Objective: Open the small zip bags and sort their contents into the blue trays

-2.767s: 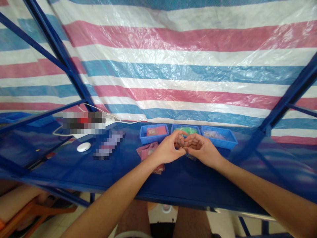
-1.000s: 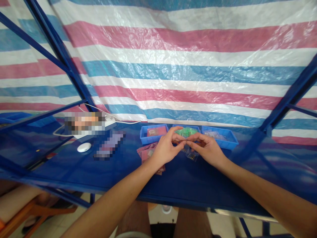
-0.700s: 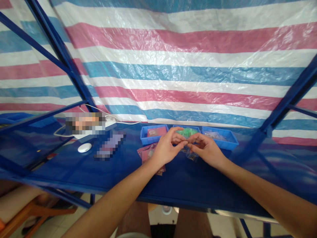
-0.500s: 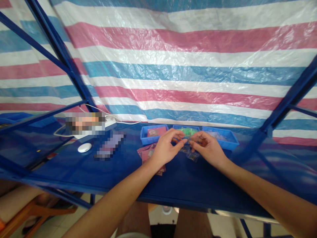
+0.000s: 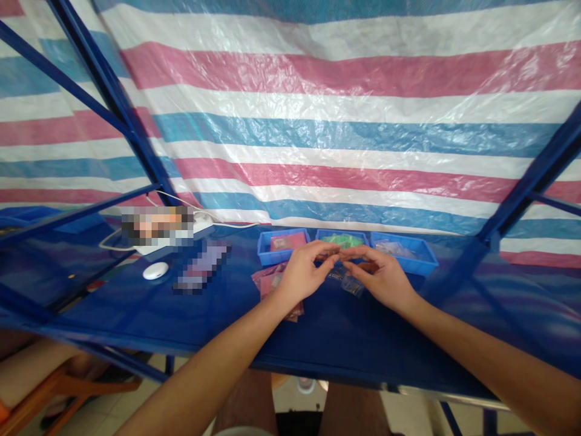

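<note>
My left hand (image 5: 305, 272) and my right hand (image 5: 380, 276) meet fingertip to fingertip above the blue table (image 5: 190, 315), both pinching a small thing I cannot make out. Small clear bags (image 5: 348, 283) lie on the table just under the fingers. A pile of pink bags (image 5: 271, 283) lies beside my left wrist. Behind the hands stands a row of three blue trays: one with pink bags (image 5: 282, 244), one with green pieces (image 5: 343, 238), one with clear bags (image 5: 403, 252).
A white round device (image 5: 155, 270) and a white power strip with a cable (image 5: 200, 226) sit at the left of the table. Blue frame bars (image 5: 109, 91) cross left and right. A striped tarp (image 5: 318, 121) hangs behind. An orange stool (image 5: 68, 381) stands lower left.
The hands have stayed together with small finger movements. The fingertips parted slightly half a second ago and now touch again, a little lower over the clear bags.
</note>
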Motion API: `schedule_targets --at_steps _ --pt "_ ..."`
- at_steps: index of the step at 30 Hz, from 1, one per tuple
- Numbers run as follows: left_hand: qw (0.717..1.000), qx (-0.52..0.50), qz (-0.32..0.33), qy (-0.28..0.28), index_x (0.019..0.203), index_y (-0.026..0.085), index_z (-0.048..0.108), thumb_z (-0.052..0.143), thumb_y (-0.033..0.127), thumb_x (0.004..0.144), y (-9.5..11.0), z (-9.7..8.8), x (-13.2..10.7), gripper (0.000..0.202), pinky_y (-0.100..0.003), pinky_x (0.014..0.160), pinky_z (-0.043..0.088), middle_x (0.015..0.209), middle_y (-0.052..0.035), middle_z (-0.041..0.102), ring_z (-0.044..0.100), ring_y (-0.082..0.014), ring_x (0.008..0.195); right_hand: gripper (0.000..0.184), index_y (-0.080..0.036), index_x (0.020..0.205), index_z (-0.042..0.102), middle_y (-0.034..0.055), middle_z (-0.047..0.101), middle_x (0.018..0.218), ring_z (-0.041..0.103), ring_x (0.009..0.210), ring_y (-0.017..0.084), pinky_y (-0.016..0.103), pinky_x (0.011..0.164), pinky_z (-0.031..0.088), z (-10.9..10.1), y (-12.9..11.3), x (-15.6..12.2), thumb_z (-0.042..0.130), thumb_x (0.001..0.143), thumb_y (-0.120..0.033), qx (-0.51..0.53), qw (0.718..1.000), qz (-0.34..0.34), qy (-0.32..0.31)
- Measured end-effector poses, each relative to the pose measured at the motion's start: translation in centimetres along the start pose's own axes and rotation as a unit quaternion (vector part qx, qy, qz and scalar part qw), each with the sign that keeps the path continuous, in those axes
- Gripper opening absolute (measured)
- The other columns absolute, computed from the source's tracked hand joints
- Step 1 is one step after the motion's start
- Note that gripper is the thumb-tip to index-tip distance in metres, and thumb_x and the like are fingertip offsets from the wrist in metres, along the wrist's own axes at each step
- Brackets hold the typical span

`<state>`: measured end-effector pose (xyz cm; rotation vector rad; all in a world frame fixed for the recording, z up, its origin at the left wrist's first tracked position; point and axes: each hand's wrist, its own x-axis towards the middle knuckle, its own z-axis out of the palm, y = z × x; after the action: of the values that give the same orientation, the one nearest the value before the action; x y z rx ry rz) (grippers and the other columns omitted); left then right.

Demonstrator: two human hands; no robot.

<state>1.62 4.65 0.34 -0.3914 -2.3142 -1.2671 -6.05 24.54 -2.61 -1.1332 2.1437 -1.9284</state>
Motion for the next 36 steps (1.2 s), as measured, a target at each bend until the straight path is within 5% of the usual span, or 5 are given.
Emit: schedule_targets --at_steps 4,11,18,26,36 --pt "0.999 -0.045 -0.027 -0.004 0.130 0.022 0.067 0.065 0.029 0.098 -0.3 0.2 -0.1 0.033 -0.036 0.097 0.060 0.116 -0.0075 0.079 0.076 -0.0236 0.107 0.035 -0.027 0.116 0.069 0.0079 0.072 0.114 0.070 0.089 0.022 0.033 0.069 0.062 -0.2 0.1 0.3 0.080 0.087 -0.044 0.012 0.998 -0.004 0.056" --pt "0.996 -0.081 -0.016 -0.026 0.137 0.022 0.058 0.068 0.026 0.097 -0.7 0.7 -0.2 0.041 -0.034 0.094 0.060 0.113 -0.0070 0.079 0.077 -0.0211 0.102 0.020 -0.025 0.098 0.076 0.0061 0.070 0.106 0.069 0.095 0.022 0.033 0.076 0.060 -0.4 0.2 0.5 0.078 0.090 -0.044 0.010 0.999 -0.048 0.013" --pt "0.998 0.056 0.041 0.013 0.104 0.018 0.075 0.067 0.032 0.098 0.1 0.0 0.0 0.018 -0.030 0.082 0.057 0.103 -0.0079 0.077 0.072 -0.0198 0.093 0.029 -0.024 0.095 0.069 0.0008 0.070 0.084 0.065 0.064 0.015 0.030 0.061 0.054 -0.6 0.4 0.6 0.083 0.085 -0.047 0.059 0.995 0.019 0.073" --pt "0.998 0.030 0.036 -0.029 0.116 0.019 0.077 0.073 0.030 0.093 0.3 0.2 -0.3 0.025 -0.030 0.084 0.059 0.112 -0.0081 0.077 0.074 -0.0205 0.096 0.030 -0.024 0.100 0.078 0.0051 0.077 0.095 0.072 0.077 0.020 0.035 0.074 0.060 -0.3 -0.3 0.3 0.079 0.088 -0.052 0.049 0.998 0.021 -0.019" --pt "0.998 -0.059 -0.018 -0.025 0.138 0.022 0.059 0.068 0.028 0.097 -0.2 0.5 -0.3 0.042 -0.031 0.089 0.060 0.106 -0.0046 0.081 0.078 -0.0198 0.094 0.044 -0.028 0.121 0.066 0.0060 0.074 0.106 0.072 0.099 0.024 0.035 0.077 0.062 -0.3 0.1 0.3 0.082 0.086 -0.047 0.054 0.998 -0.002 0.033"
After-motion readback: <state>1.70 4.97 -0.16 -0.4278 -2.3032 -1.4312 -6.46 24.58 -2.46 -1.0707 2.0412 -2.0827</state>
